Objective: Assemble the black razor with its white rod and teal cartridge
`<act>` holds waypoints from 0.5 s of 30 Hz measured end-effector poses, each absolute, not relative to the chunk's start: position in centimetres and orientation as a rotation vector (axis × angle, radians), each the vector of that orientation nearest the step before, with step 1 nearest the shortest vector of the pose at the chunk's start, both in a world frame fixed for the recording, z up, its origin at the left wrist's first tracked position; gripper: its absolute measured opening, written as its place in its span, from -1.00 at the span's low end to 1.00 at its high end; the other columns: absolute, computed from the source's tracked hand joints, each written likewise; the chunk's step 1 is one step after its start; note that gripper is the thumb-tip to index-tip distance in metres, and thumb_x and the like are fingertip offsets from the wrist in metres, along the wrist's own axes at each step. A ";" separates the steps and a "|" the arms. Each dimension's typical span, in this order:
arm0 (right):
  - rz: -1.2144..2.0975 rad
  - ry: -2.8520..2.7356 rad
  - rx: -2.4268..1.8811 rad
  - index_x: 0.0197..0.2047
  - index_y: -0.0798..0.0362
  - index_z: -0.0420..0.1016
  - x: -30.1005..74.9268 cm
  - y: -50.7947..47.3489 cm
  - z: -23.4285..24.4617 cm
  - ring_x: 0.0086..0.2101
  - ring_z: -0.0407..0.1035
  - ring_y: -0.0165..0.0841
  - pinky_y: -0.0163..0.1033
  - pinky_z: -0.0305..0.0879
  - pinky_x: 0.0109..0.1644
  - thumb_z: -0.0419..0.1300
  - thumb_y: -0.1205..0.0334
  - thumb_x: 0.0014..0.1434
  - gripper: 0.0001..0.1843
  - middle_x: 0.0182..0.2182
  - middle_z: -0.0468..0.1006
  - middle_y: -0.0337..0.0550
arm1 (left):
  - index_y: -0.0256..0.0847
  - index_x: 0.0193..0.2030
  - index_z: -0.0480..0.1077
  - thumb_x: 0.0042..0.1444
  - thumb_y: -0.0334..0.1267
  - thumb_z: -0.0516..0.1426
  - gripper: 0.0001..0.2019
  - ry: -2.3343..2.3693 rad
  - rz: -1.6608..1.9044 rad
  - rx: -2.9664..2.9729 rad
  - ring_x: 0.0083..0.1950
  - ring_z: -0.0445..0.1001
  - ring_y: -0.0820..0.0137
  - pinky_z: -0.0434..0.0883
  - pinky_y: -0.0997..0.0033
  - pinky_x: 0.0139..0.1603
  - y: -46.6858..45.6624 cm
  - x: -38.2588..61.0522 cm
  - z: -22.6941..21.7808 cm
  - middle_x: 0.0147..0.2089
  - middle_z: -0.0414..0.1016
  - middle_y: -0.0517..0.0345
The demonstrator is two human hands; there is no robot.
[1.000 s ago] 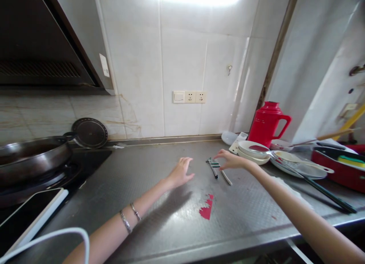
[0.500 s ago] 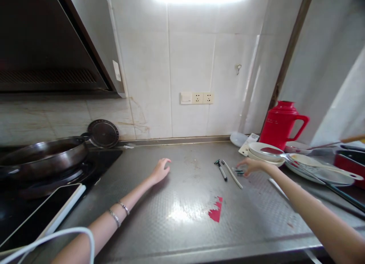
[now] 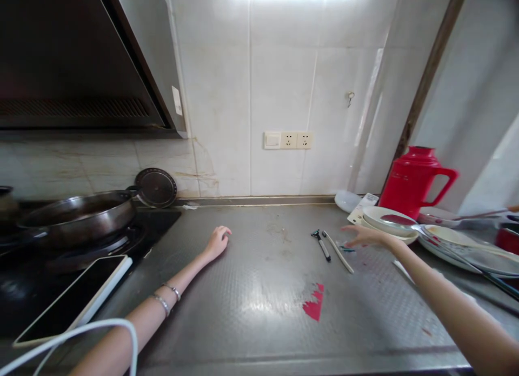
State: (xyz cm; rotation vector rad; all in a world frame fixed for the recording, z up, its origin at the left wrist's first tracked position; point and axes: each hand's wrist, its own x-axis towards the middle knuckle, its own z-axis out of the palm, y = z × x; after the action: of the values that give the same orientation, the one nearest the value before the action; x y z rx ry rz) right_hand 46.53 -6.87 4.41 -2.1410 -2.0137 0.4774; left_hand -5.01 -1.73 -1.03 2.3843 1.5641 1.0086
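My left hand (image 3: 216, 241) rests on the steel counter (image 3: 259, 289) with its fingers curled loosely and nothing in them. My right hand (image 3: 367, 237) reaches out flat over the counter, fingers stretched toward a small green-striped item (image 3: 347, 249) that lies partly under the fingertips. Just left of that hand lie a black razor (image 3: 321, 244) and a thin white stick (image 3: 339, 251), side by side on the counter.
A dark pan (image 3: 77, 216) sits on the stove at the left, with a phone (image 3: 75, 297) and white cable in front. Stacked white bowls (image 3: 389, 222), plates with spoons and a red jug (image 3: 413, 178) crowd the right. A red sticker scrap (image 3: 315, 305) marks the counter.
My left hand has drawn back to the left and curled. My right hand has slid right, off the razor and stick, with the green-striped item near its fingers. The view has shifted left.
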 end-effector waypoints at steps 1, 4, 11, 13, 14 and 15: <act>0.580 -1.975 -2.089 0.19 0.10 0.23 46.0 -6.6 4.7 -0.20 0.43 -0.20 -0.30 0.37 -0.34 0.26 0.09 -0.11 -0.22 0.08 0.32 0.18 | -0.19 -0.34 0.36 -0.07 -0.56 -0.07 -0.73 1.573 1.006 2.383 -0.05 0.33 0.36 0.25 0.28 0.06 -1.7 -5.1 -1.1 -0.20 0.42 0.12; 0.672 -1.935 -1.920 0.20 0.15 0.19 43.4 -5.4 5.3 -0.15 0.41 -0.17 -0.31 0.39 -0.38 0.16 0.04 -0.01 -0.27 0.10 0.30 0.19 | -0.21 -0.34 0.37 -0.07 -0.56 -0.06 -0.73 1.592 1.002 2.393 -0.06 0.32 0.35 0.26 0.28 0.05 -1.5 -5.2 -1.5 -0.21 0.42 0.11; 0.323 -2.059 -1.548 -0.18 0.09 0.53 35.1 -2.7 3.1 -0.22 0.44 -0.19 -0.22 0.34 -0.14 0.04 -0.06 0.06 -0.55 -0.18 0.56 -0.05 | -0.25 -0.29 0.37 -0.03 -0.54 -0.05 -0.75 1.642 0.913 2.483 -0.06 0.30 0.33 0.26 0.29 0.03 -1.9 -5.0 -2.1 -0.18 0.40 0.03; 0.278 -2.048 -1.549 -0.17 0.09 0.52 33.1 -2.4 1.5 -0.20 0.44 -0.18 -0.20 0.32 -0.09 0.01 -0.03 0.10 -0.56 -0.18 0.56 -0.04 | -0.22 -0.26 0.38 -0.01 -0.50 -0.03 -0.76 1.619 0.842 2.539 -0.05 0.30 0.33 0.26 0.30 0.03 -2.3 -4.9 -2.2 -0.16 0.39 0.06; 0.251 -2.041 -1.552 -0.16 0.10 0.51 32.3 -2.3 0.6 -0.19 0.43 -0.18 -0.19 0.31 -0.08 -0.01 -0.02 0.11 -0.55 -0.18 0.55 -0.01 | -0.21 -0.24 0.37 0.00 -0.49 -0.03 -0.76 1.612 0.808 2.564 -0.04 0.30 0.33 0.26 0.30 0.03 -2.4 -4.9 -2.2 -0.15 0.39 0.07; 0.210 -2.034 -1.548 -0.15 0.12 0.50 31.6 -2.3 -0.3 -0.17 0.42 -0.18 -0.18 0.29 -0.05 -0.03 0.00 0.13 -0.55 -0.17 0.55 0.01 | -0.21 -0.21 0.37 0.02 -0.48 -0.03 -0.76 1.619 0.783 2.580 -0.03 0.29 0.33 0.25 0.30 0.05 -2.6 -4.8 -2.2 -0.13 0.39 0.07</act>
State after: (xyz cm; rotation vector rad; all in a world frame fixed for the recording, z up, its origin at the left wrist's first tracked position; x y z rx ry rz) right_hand 31.56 -2.29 -0.31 -1.5483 -2.0341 0.2096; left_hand -4.79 -2.57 -2.23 2.5802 1.6189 0.7833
